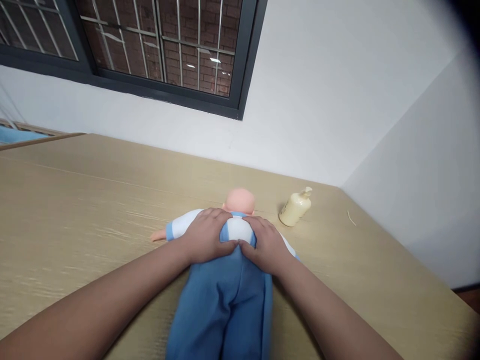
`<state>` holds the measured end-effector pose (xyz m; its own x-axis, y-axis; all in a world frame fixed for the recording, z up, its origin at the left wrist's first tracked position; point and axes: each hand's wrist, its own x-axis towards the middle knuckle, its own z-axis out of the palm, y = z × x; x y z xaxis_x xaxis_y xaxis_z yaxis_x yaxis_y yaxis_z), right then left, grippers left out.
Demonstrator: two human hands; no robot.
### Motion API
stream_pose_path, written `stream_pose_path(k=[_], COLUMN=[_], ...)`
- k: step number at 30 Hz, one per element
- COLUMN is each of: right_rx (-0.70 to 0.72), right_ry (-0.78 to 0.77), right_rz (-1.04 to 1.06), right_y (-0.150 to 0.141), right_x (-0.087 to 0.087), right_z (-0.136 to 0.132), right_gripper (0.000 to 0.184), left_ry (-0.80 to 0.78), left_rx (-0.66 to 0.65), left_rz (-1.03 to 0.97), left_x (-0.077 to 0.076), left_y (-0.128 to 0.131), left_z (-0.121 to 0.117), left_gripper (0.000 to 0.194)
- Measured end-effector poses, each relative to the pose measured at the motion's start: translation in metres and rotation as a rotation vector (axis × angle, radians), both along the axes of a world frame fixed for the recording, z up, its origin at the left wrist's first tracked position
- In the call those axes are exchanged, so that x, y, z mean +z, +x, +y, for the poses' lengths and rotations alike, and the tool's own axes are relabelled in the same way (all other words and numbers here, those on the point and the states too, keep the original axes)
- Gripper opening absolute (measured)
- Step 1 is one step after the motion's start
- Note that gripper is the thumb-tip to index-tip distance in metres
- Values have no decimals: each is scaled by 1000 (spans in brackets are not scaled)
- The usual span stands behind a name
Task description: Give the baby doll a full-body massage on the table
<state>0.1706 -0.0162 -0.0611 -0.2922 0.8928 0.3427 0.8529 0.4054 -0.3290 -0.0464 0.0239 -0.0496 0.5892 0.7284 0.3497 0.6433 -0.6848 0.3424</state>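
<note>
A baby doll (225,295) in blue overalls and a white shirt lies on the wooden table (82,210), its bald head pointing away from me. My left hand (206,235) wraps around the left side of its torso, fingers curled over the chest. My right hand (264,245) grips the right side the same way. The two thumbs meet at the waist of the overalls. One doll arm sticks out to the left of my left hand.
A small cream-coloured pump bottle (295,207) lies on its side just right of the doll's head. White walls meet in a corner behind the table. A dark-framed barred window (161,45) is above left. The table's right edge runs diagonally near the wall.
</note>
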Motion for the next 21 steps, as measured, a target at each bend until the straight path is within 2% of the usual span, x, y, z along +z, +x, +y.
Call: stream_pose_path(k=[4,6,14,21], right_rx=[-24,-22,14,30], right_ry=[9,14,8,-73], right_rz=[5,-3,39,84], right_y=[2,2,2,5], right_x=[-4,-5,-1,5], right_z=[0,1,1,6], right_gripper=[66,68,58,51], left_ry=[-9,-11,-33,-51], left_rx=[33,17,-1,-10], left_rz=[6,12,0,17], left_x=[-1,-1,1,1], left_y=[0,0,-1,0], left_z=[0,0,3,3], left_gripper=[74,72,64,60])
